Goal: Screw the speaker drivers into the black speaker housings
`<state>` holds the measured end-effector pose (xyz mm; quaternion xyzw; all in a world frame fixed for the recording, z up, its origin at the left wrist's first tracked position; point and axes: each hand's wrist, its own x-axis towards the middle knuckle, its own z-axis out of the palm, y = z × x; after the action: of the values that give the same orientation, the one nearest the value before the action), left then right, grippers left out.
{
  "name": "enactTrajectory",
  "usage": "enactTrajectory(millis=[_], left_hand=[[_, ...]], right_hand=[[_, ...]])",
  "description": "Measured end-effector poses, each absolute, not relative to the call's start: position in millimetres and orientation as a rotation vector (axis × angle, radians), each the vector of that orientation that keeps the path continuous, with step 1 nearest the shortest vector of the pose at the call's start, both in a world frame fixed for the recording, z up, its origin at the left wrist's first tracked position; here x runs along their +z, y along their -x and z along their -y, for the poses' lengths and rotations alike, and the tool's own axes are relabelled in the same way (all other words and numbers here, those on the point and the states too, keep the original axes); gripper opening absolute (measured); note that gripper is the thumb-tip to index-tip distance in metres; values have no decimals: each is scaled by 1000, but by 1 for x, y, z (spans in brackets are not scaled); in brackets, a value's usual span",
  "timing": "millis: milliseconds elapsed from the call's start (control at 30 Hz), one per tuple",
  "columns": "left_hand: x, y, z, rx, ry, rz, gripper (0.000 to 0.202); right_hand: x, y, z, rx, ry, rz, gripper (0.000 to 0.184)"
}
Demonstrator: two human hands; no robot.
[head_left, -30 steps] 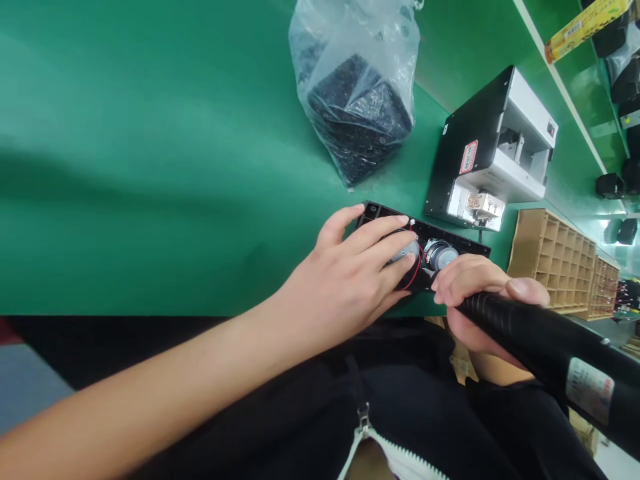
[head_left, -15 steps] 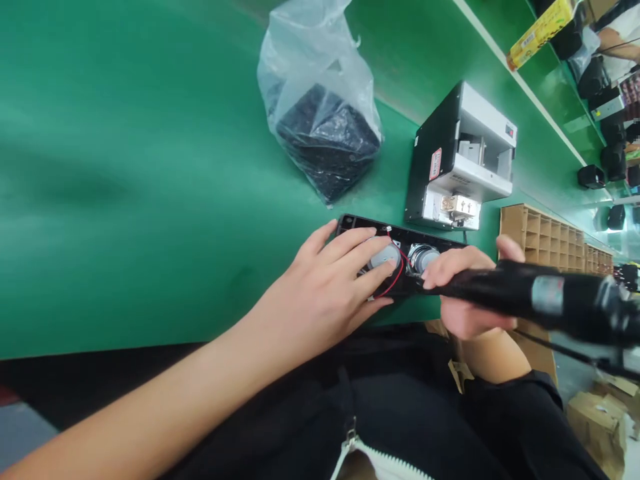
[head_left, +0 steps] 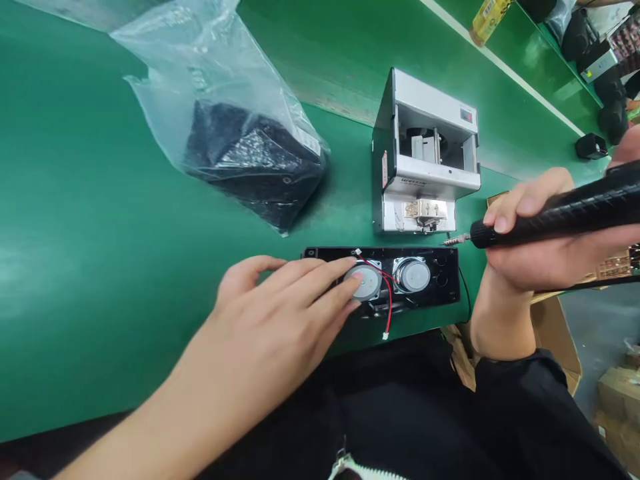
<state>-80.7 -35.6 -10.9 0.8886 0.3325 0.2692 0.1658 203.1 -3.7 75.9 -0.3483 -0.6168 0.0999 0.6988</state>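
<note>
A long black speaker housing [head_left: 450,293] lies on the green table in front of me. Two round grey speakers [head_left: 415,275] are set in it side by side. Red wires [head_left: 389,307] with white plugs trail over them, one plug hanging past the near edge. My left hand [head_left: 285,313] rests with fingers stretched over the housing's left part, fingertips on the left speaker. In my right hand [head_left: 530,260] is a black electric screwdriver [head_left: 575,210], gripped round its body. Its metal bit points left, above the housing's right end; whether it touches anything is unclear.
Behind the housing stands a silver and black machine [head_left: 435,123]. A clear plastic bag [head_left: 250,160] with dark parts inside lies to its left. A yellow box [head_left: 489,21] and a small black block [head_left: 591,146] are farther back. Cardboard [head_left: 563,340] sits at lower right.
My right hand has raised the screwdriver away from the right speaker, up and to the right. My left hand stays on the housing, shifted slightly left on it. The view has shifted.
</note>
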Motion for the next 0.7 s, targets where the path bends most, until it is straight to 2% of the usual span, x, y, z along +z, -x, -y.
enactTrajectory(millis=[200,367,467,700], left_hand=[[0,74,16,552,-2723,-849,29],[-7,74,10,630,-2693,-808,38],[-7,75,11,636,-2647,-824,41],[-6,75,15,637,-2632,-855,33]], right_hand=[[71,-218,3,253,848,1268,53],[57,-232,5,234,771,1259,62],[61,-229,11,256,783,1278,59],[71,-230,21,496,853,1301,56]])
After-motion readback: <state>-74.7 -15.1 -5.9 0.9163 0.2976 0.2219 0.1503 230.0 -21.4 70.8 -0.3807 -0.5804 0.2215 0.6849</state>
